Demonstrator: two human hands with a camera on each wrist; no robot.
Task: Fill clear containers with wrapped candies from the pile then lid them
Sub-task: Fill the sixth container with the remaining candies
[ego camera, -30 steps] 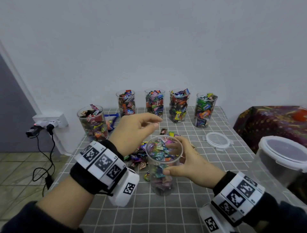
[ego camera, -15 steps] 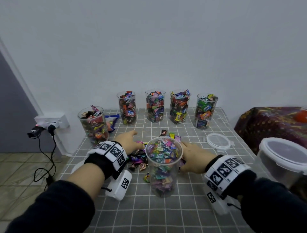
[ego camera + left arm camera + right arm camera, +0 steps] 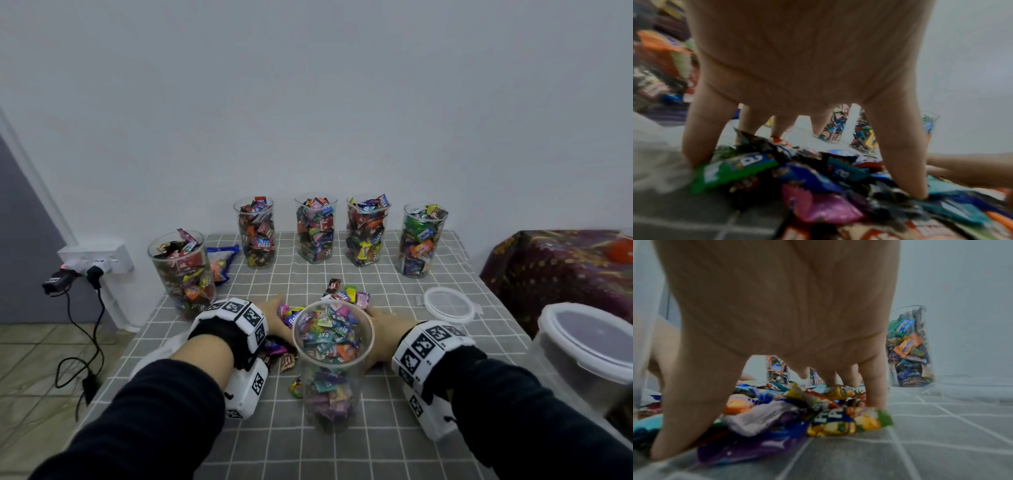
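Note:
A tall clear container, filled near its rim with wrapped candies, stands at the front middle of the checked table. Behind it lies the candy pile. My left hand reaches onto the pile from the left and my right hand from the right. In the left wrist view the spread fingers point down with their tips on the candies. The right wrist view shows the same: straight fingers press on wrappers. A clear round lid lies to the right.
Several candy-filled containers stand along the back, from one at the left to one at the right. A blue bag lies behind the left one. A large lidded tub is at the right edge. A wall socket with cables is left.
My left hand came down from above the container onto the pile. My right hand let go of the container and moved behind it onto the candies.

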